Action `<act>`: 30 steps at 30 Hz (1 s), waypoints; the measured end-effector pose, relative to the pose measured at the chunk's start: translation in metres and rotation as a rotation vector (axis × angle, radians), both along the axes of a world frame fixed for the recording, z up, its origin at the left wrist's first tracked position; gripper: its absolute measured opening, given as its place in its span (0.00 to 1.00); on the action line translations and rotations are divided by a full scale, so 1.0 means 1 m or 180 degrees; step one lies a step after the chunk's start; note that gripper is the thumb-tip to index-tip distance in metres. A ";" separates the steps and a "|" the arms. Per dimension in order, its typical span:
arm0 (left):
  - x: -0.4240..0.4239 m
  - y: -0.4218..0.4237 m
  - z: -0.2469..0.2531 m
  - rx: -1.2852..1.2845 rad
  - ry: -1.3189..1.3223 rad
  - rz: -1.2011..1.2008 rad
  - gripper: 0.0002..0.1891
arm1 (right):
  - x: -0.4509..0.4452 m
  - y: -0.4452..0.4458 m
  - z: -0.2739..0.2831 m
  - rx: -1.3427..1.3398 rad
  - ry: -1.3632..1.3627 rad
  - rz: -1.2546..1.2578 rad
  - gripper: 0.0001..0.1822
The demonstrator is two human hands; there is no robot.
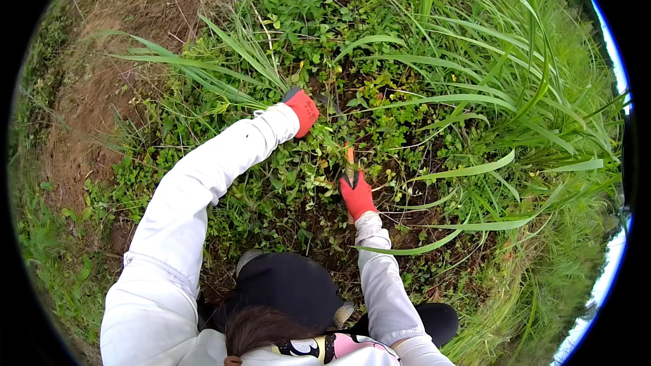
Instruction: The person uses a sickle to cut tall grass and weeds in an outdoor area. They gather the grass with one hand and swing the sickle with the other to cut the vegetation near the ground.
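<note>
Both of my hands wear red work gloves with dark palms and fingers. My left hand [302, 112], above and left of the centre, is closed on a bunch of long green grass blades [224, 77] that fan out to the upper left. Lower and to the right, my right hand [357, 194] grips the orange and wooden handle [350, 155] of a tool. A dark curved blade, partly covered by leaves, shows beyond the handle, near my left hand. Low leafy weeds [285, 173] surround both hands.
Tall grass [508, 86] arches in from the right over the weeds. Bare brown soil [96, 112] lies at the upper left. My knees in dark trousers [287, 284] are close below my hands. Thin dry stems [262, 23] stick up beyond my left hand.
</note>
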State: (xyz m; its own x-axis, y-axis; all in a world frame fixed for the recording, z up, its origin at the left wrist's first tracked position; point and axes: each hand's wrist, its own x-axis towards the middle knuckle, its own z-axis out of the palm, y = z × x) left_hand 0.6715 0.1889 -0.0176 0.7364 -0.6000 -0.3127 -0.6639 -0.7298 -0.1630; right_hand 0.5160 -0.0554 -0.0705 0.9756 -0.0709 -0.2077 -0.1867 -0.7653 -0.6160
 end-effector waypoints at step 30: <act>-0.281 0.120 0.015 -0.0945 0.0839 -0.0322 0.38 | -0.101 0.032 0.005 0.0967 0.0268 -0.0931 0.36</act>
State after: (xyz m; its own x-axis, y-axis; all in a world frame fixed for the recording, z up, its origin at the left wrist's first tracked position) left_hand 0.3905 0.3087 -0.0027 0.5868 -0.7578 -0.2851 -0.7256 -0.6485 0.2303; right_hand 0.4149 -0.0234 -0.0652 0.9023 -0.2653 -0.3398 -0.4281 -0.4587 -0.7786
